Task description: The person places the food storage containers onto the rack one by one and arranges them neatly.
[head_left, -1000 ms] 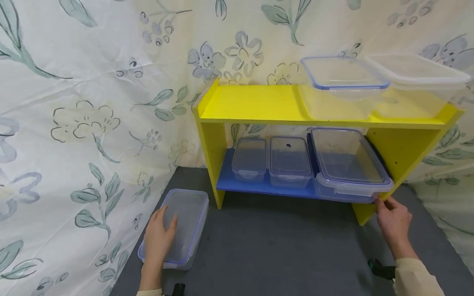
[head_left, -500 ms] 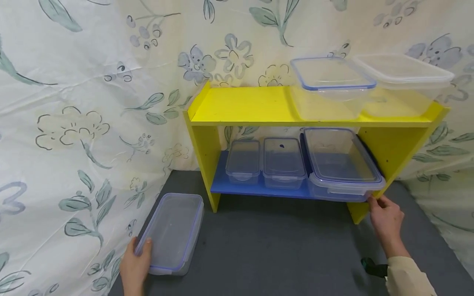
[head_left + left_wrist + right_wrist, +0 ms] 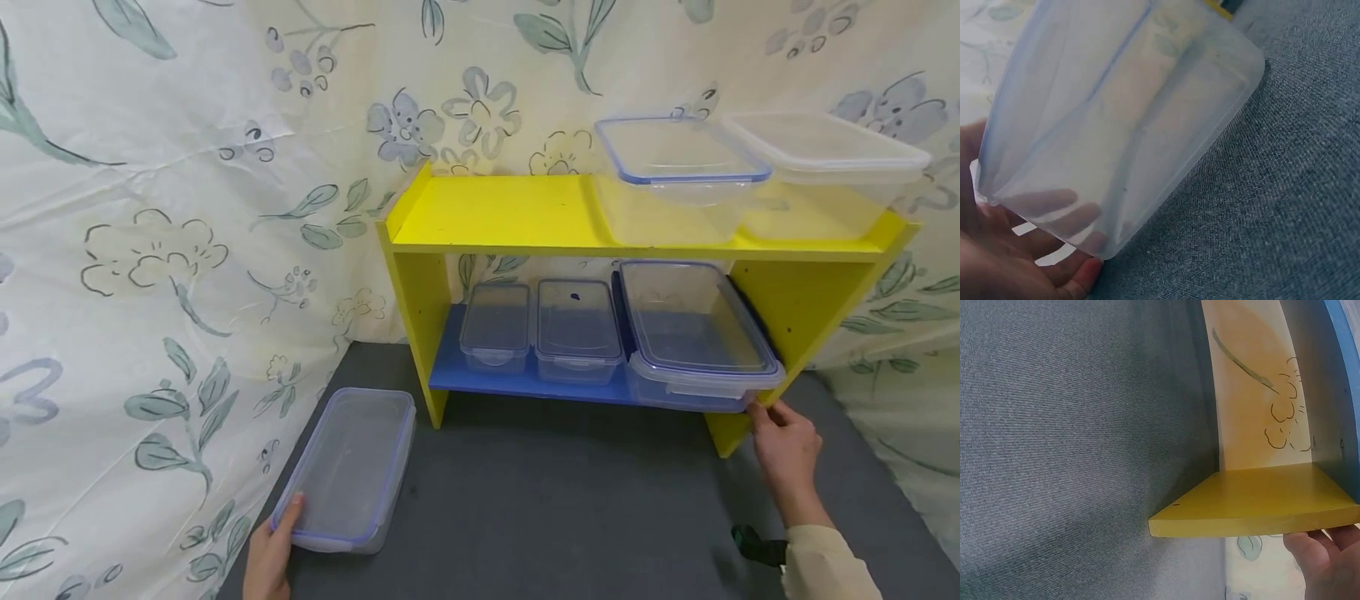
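Note:
On the dark cloth surface lies a flat clear plastic food container (image 3: 348, 471) with a blue-rimmed lid. My left hand (image 3: 267, 554) grips its near left corner, the thumb on the lid edge. In the left wrist view, the fingers show through the container's (image 3: 1129, 125) clear wall, curled around its end. Over at the right, my right hand (image 3: 787, 450) holds the front edge of the yellow shelf's side panel (image 3: 832, 308), level with the blue board. The right wrist view has its fingers (image 3: 1310, 550) against the panel's outer side; their tips are hidden.
On the blue lower board (image 3: 480, 382) stand two small lidded containers (image 3: 495, 325) and a larger one (image 3: 705, 325). Two tall containers, one blue-rimmed (image 3: 682, 183) and one white-lidded (image 3: 832, 179), sit on the yellow top (image 3: 495, 208). Floral fabric (image 3: 172, 167) hangs behind and at the sides.
My left hand has moved from above the flat container's lid down to its near left corner and now grips it. The right hand has stayed at the shelf.

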{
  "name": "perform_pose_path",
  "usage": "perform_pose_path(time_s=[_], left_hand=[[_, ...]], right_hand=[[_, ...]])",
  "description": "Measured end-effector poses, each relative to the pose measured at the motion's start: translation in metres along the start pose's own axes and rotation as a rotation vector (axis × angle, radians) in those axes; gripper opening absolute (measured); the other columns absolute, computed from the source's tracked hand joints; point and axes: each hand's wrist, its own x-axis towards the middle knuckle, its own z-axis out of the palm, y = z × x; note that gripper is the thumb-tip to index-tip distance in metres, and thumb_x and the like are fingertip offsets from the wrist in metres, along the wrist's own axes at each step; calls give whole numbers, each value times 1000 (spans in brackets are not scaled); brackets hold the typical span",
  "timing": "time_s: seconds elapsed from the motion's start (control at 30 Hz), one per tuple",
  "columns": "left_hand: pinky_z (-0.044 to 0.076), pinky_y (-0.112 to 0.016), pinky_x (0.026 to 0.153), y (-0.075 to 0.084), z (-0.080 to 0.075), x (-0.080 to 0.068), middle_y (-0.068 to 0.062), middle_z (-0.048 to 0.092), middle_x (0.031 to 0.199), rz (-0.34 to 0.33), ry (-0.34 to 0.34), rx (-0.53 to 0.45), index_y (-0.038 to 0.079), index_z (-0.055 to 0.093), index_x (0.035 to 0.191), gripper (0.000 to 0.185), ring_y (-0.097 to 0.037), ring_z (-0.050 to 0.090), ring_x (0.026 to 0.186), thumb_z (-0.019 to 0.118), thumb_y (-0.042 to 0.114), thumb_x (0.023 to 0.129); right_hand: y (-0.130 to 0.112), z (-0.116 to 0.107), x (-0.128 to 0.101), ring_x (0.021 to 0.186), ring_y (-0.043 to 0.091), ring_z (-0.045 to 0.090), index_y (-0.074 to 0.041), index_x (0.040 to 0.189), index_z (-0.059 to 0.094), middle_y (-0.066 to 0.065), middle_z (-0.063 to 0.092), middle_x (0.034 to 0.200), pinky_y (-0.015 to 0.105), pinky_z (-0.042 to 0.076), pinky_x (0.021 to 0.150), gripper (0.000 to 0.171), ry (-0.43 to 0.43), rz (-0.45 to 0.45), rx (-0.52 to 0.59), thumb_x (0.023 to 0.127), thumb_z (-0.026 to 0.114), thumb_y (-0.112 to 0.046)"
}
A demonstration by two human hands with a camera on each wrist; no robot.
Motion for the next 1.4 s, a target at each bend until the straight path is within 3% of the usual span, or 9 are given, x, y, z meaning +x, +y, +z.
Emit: perform_pose_path(time_s=[0.13, 0.27, 0.33, 0.5, 0.67, 0.77, 0.87, 1.1, 1.4], left_hand=[[33, -50, 109, 3, -1, -3, -4, 68, 106, 10, -8, -51, -8, 39, 143, 88, 4, 55, 86, 61, 57, 88], [49, -29, 88, 9, -2, -6, 29, 59, 91, 1, -108, -161, 1, 31, 150, 88, 14, 56, 82, 63, 54, 88], [51, -26, 82, 11, -2, -9, 29, 56, 98, -10, -148, -198, 5, 27, 152, 88, 13, 56, 87, 62, 54, 88], [47, -41, 91, 11, -8, -17, 15, 39, 140, 25, -320, -284, 16, 11, 157, 76, 11, 53, 99, 51, 45, 98], [49, -43, 87, 3, -13, -22, 36, 48, 120, 144, -532, -434, 18, -9, 155, 67, 3, 56, 106, 36, 27, 106], [52, -42, 84, 0, -12, -24, 36, 53, 119, 218, -596, -485, 17, -13, 154, 66, 0, 58, 107, 32, 22, 107], [54, -44, 81, -1, -8, -26, 31, 55, 120, 237, -568, -495, 18, -10, 155, 65, -5, 60, 106, 33, 23, 107], [55, -50, 77, 2, -2, -34, 28, 59, 114, 156, -366, -467, 17, 12, 157, 61, -8, 62, 100, 41, 30, 104], [56, -49, 75, 8, 1, -42, 30, 58, 115, 161, -337, -453, 16, 16, 156, 60, -8, 64, 99, 43, 30, 104]], right_hand=[[1, 1, -1, 77, -2, 50, -15, 133, 60, 6, 67, 114, 21, 42, 63, 59, 22, -8, 11, 93, 49, -58], [2, 2, -2, 82, 1, 50, -16, 130, 62, -1, 68, 106, 22, 41, 64, 57, 45, -22, 6, 94, 48, -57], [2, 3, -2, 81, -2, 49, -17, 129, 63, -6, 67, 101, 21, 41, 63, 56, 54, -27, 0, 94, 48, -57], [3, 3, -1, 75, -5, 46, -15, 128, 64, -21, 63, 88, 19, 40, 60, 55, 64, -35, 10, 94, 50, -56], [2, 5, 1, 78, -2, 49, -17, 131, 62, -9, 67, 99, 17, 41, 59, 55, 63, -5, 20, 94, 50, -55], [2, 6, 2, 87, 8, 53, -18, 132, 61, 7, 66, 119, 18, 40, 61, 55, 63, 12, 21, 94, 48, -55], [2, 7, 2, 95, 18, 53, -17, 132, 60, 15, 62, 128, 20, 38, 63, 54, 74, 11, 16, 95, 47, -54], [2, 9, 0, 111, 30, 51, -18, 138, 54, 18, 55, 138, 24, 37, 67, 56, 61, 20, 15, 97, 43, -54], [2, 8, 1, 109, 29, 53, -18, 136, 56, 17, 57, 136, 20, 37, 63, 53, 74, 19, 20, 96, 46, -51]])
